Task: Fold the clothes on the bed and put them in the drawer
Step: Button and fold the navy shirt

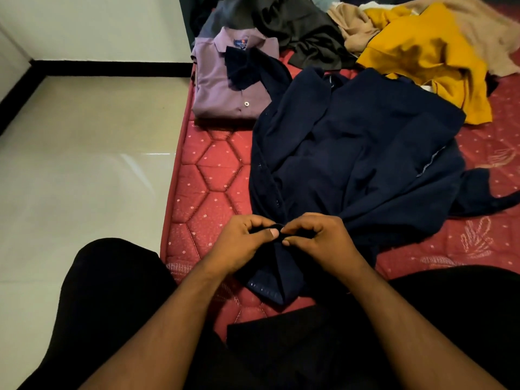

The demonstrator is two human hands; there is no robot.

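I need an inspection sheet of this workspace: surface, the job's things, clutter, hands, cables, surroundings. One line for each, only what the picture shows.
Surface: red quilted mattress, bare quilting at its left edge.
Job's things: navy shirt spread out, unfolded; purple shirt folded at the far left, a navy sleeve lying over it.
Clutter: loose pile at the far side: grey garment, beige garment, yellow garment.
Hands: left hand and right hand both pinch the navy shirt's near edge.
Cables: nothing seen.
Surroundings: pale tiled floor on the left, dark skirting; no drawer in view.
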